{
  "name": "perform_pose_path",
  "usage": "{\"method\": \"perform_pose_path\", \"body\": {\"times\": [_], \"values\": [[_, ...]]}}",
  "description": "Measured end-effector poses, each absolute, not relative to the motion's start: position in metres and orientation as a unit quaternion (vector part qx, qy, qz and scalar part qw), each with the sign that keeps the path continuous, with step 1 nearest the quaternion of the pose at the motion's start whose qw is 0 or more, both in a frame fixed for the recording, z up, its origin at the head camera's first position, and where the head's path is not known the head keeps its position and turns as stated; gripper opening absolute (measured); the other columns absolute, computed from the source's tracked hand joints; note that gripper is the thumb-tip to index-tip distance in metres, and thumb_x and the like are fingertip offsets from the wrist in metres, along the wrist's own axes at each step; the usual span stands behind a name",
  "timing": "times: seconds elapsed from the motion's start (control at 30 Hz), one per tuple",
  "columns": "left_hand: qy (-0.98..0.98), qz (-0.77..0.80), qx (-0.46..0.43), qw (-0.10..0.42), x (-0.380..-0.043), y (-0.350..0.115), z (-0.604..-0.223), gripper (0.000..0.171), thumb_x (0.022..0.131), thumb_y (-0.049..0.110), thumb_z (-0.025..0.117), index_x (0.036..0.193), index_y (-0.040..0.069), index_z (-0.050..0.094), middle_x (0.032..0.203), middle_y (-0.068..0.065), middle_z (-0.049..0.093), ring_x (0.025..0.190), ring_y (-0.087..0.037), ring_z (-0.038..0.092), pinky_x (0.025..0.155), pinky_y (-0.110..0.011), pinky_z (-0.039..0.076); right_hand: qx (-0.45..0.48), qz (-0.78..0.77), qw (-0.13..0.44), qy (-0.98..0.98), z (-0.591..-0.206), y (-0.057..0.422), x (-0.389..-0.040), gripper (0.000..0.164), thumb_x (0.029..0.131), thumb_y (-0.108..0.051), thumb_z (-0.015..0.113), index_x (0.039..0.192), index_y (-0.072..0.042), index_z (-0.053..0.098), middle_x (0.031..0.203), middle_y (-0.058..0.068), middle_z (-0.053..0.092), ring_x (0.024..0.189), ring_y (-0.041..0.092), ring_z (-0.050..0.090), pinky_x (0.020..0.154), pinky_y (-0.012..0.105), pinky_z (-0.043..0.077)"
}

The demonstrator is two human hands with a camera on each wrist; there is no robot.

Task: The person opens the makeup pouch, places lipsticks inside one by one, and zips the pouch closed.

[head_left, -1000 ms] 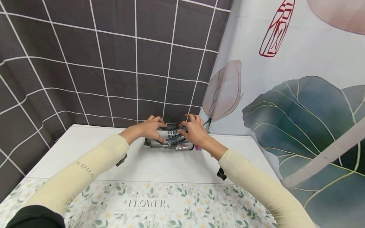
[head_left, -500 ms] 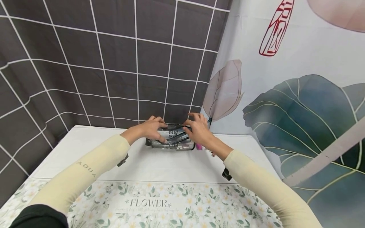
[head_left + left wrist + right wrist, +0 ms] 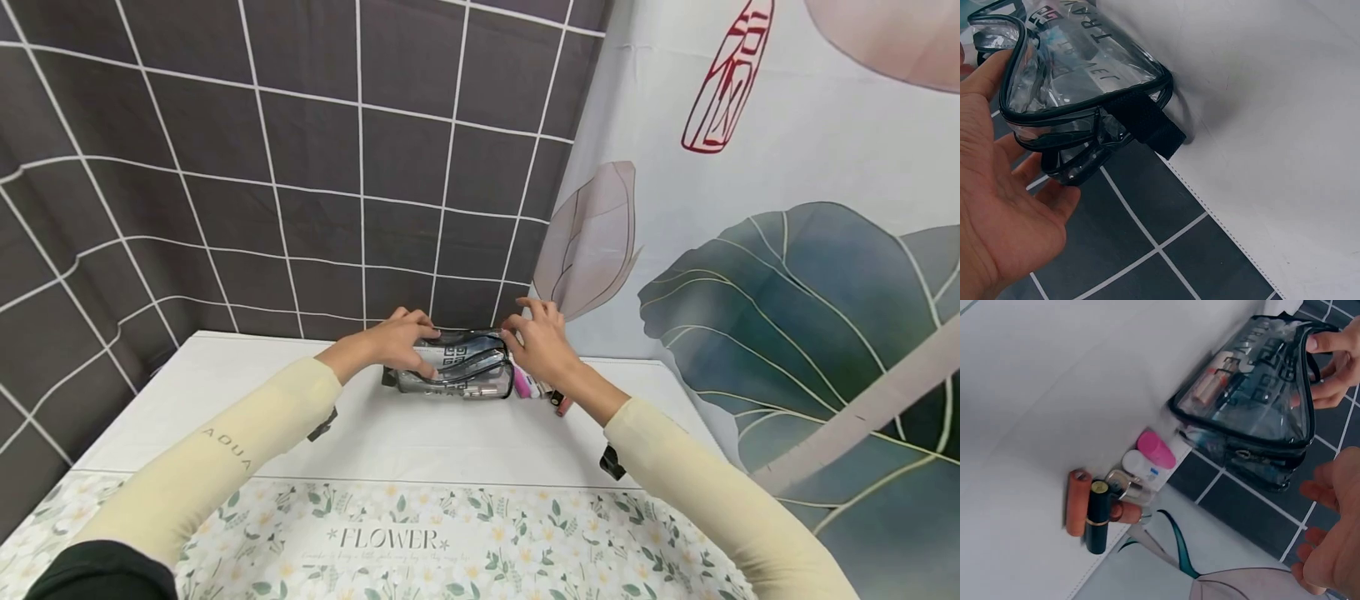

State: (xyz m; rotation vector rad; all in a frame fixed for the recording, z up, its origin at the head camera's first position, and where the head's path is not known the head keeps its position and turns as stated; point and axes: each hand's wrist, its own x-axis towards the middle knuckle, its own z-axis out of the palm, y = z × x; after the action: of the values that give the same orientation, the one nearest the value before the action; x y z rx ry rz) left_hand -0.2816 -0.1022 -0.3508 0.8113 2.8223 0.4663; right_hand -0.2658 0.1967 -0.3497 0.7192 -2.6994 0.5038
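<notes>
A clear plastic toiletry bag (image 3: 450, 367) with black piping and dark printed lettering lies at the back of the white table. My left hand (image 3: 397, 342) grips its upper edge near the left end; in the right wrist view the left thumb (image 3: 1322, 342) lies against the rim. Through the plastic, a peach-coloured tube (image 3: 1213, 384) shows inside the bag. My right hand (image 3: 542, 343) is just off the bag's right end, with loosely bent fingers. The right wrist view shows this right hand (image 3: 1335, 531) apart from the bag and holding nothing.
Right of the bag lie small cosmetics: a pink-capped item (image 3: 1155, 449), a white one (image 3: 1138, 464), a black lipstick-like tube (image 3: 1097, 519) and a reddish tube (image 3: 1077, 503). A dark grid curtain (image 3: 300, 167) hangs behind the table (image 3: 262, 400). A floral mat (image 3: 390, 550) covers its front.
My right hand has moved rightward off the bag's upper edge, uncovering the bag's right end and more of the small cosmetics. My left hand and the bag have hardly moved.
</notes>
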Motion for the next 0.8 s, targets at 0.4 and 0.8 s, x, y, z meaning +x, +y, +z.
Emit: {"method": "perform_pose_path", "body": {"times": [0.4,0.8], "values": [[0.946,0.151,0.271,0.092,-0.284,-0.103,-0.352,0.089,0.092,0.05,0.084,0.166,0.006,0.057,0.172,-0.018,0.046,0.152,-0.04,0.04,0.13,-0.061,0.041,0.233,0.147,0.144,-0.951,-0.352,0.215,-0.267,0.027,0.116,-0.021,0.06,0.121,-0.004,0.081,0.168,0.034,0.048,0.151,0.056,0.04,0.12,0.075,0.033],[0.946,0.155,0.27,0.092,-0.286,-0.103,-0.354,0.089,0.092,0.049,0.084,0.166,0.007,0.057,0.172,-0.019,0.046,0.153,-0.04,0.038,0.13,-0.063,0.04,0.19,0.14,0.13,-0.963,-0.357,0.23,-0.266,0.025,0.115,-0.021,0.061,0.118,-0.005,0.081,0.17,0.034,0.045,0.155,0.057,0.036,0.123,0.075,0.031]]}}
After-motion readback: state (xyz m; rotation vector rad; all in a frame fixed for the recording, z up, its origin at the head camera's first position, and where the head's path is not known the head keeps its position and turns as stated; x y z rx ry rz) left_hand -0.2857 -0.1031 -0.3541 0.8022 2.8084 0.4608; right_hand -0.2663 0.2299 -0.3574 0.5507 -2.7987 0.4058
